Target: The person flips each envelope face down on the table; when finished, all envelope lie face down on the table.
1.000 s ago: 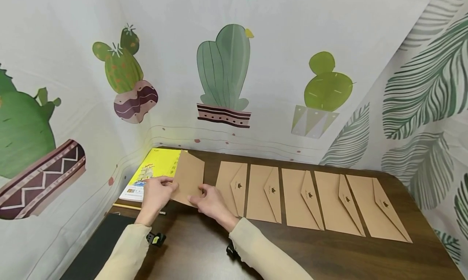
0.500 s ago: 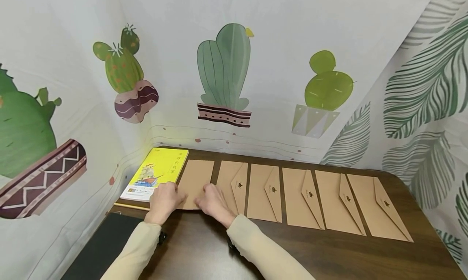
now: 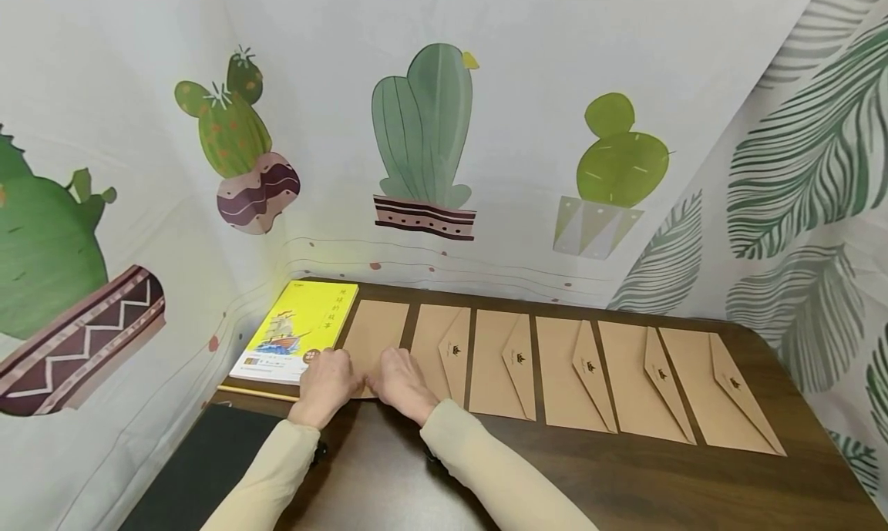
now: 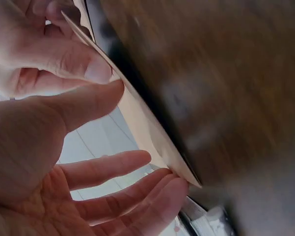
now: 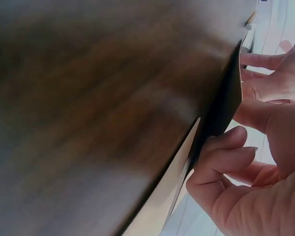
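A plain brown envelope (image 3: 376,327) lies between the yellow book and a row of envelopes, its near edge toward me. My left hand (image 3: 323,388) is at its near left corner; in the left wrist view the thumb touches the edge and the nearly straight fingers (image 4: 108,167) lie farther along it. My right hand (image 3: 402,384) grips the near right part, thumb on the edge and fingers (image 5: 221,160) curled beside it. Both wrist views show the near edge raised off the wood, with shadow beneath. The thumbs nearly meet, and the hands cover the envelope's front part.
Several brown envelopes with pointed flaps and dark crown prints, such as the nearest one (image 3: 433,338), line up to the right. The yellow book (image 3: 305,311) lies left, a yellow pencil (image 3: 257,393) before it. A black mat (image 3: 201,462) covers the table's left front.
The envelope has come down from a tilted, raised hold onto the table between book and row. Both hands have lowered with it and drawn closer together at its near edge.
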The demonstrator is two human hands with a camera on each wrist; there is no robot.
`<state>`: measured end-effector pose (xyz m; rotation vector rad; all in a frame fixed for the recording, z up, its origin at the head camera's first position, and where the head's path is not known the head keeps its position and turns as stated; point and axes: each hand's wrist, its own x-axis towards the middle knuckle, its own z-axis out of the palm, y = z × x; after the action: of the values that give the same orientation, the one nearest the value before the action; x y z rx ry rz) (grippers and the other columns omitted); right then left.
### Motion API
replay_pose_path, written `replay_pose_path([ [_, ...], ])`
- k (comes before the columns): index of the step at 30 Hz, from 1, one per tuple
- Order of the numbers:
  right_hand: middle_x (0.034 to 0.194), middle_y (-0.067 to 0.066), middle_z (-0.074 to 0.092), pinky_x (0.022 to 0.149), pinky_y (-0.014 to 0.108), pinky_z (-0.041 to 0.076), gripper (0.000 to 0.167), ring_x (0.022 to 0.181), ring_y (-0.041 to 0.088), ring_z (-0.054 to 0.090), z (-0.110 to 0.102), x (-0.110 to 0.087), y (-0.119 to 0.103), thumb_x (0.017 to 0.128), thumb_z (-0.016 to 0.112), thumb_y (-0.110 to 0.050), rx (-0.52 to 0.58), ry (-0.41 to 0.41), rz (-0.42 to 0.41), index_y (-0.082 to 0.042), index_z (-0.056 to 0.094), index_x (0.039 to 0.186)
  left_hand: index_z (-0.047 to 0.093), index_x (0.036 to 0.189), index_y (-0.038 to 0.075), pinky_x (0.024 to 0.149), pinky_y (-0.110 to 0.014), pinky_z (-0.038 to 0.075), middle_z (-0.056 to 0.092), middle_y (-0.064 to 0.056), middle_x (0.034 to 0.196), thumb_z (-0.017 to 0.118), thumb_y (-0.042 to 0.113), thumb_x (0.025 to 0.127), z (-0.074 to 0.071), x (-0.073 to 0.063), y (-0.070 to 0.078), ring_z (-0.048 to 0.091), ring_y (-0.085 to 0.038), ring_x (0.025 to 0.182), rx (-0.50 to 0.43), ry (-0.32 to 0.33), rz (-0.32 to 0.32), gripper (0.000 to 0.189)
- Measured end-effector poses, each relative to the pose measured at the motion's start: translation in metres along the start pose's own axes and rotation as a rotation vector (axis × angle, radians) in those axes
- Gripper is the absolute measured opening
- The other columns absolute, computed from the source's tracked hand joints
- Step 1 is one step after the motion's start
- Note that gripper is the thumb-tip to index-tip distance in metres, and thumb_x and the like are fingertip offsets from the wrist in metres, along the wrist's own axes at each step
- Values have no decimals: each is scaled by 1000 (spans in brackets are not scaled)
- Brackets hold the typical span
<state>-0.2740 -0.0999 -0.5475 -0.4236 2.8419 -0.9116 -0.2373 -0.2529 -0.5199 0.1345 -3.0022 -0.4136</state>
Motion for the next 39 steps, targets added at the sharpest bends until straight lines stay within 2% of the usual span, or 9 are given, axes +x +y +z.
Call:
replay_pose_path([
  [2, 69, 2, 62, 48, 29, 46, 44, 57, 15, 54, 2, 1, 0, 90, 87, -34, -19, 10, 2, -15, 58, 63, 64, 65, 11, 52, -51, 50, 70, -17, 80, 86, 30, 80, 17, 5, -10, 64, -37, 72, 17, 32, 39, 32],
  [5, 72, 3, 65, 49, 29, 46, 43, 59, 15, 56, 4, 3, 1, 89, 89, -35, -43, 14, 6, -15, 59, 64, 61, 62, 13, 50, -48, 48, 67, -16, 76, 84, 24, 81, 19, 2, -9, 64, -35, 68, 29, 56, 78, 33],
  [11, 73, 3, 67, 50, 29, 48, 37, 60, 16, 57, 1, 1, 0, 88, 87, -31, -76, 6, 3, -15, 62, 67, 61, 61, 10, 54, -50, 52, 68, -17, 76, 81, 18, 80, -6, -14, 14, 66, -37, 69, 36, 103, 96, 29],
  [14, 88, 9, 75, 58, 31, 54, 20, 68, 18, 62, -10, -8, -3, 89, 84, -27, -54, 25, -15, -9, 74, 90, 69, 72, 2, 65, -54, 56, 71, -23, 83, 81, 12, 82, -21, -24, 29, 68, -44, 77, 14, 147, 121, 18],
  [19, 115, 21, 74, 71, 35, 61, 50, 81, 23, 67, -62, -46, -14, 95, 84, -23, 28, 51, 13, 4, 68, 135, 79, 108, -8, 86, -57, 63, 78, -29, 110, 78, 7, 87, -31, -30, 45, 74, -48, 103, -116, 171, 145, 25],
  [26, 105, 15, 70, 63, 35, 55, 34, 72, 24, 61, -81, -51, 31, 90, 88, -31, -86, 73, 53, -3, 69, 96, 81, 112, -2, 89, -47, 66, 80, -20, 113, 82, 6, 87, -27, -30, 66, 79, -34, 102, -220, 108, 285, 26],
  [31, 92, 12, 73, 63, 38, 57, 30, 72, 26, 67, -100, -62, 37, 89, 89, -28, -150, 69, 46, -6, 69, 91, 81, 110, 0, 86, -44, 65, 79, -15, 108, 86, 7, 87, -19, -33, 81, 77, -28, 96, -221, 42, 364, 24],
  [34, 91, 13, 77, 62, 38, 58, 30, 74, 27, 71, -92, -55, 51, 89, 88, -29, -193, 70, 48, -4, 72, 96, 81, 109, -1, 87, -44, 65, 79, -15, 107, 86, 5, 88, -15, -36, 87, 78, -31, 98, -234, 36, 386, 23],
  [39, 90, 12, 79, 61, 38, 57, 32, 75, 28, 74, -72, -38, 76, 89, 86, -36, -257, 78, 93, -7, 74, 87, 81, 106, -2, 86, -44, 66, 79, -15, 104, 84, 3, 88, -10, -39, 91, 78, -31, 97, -256, 36, 411, 19],
])
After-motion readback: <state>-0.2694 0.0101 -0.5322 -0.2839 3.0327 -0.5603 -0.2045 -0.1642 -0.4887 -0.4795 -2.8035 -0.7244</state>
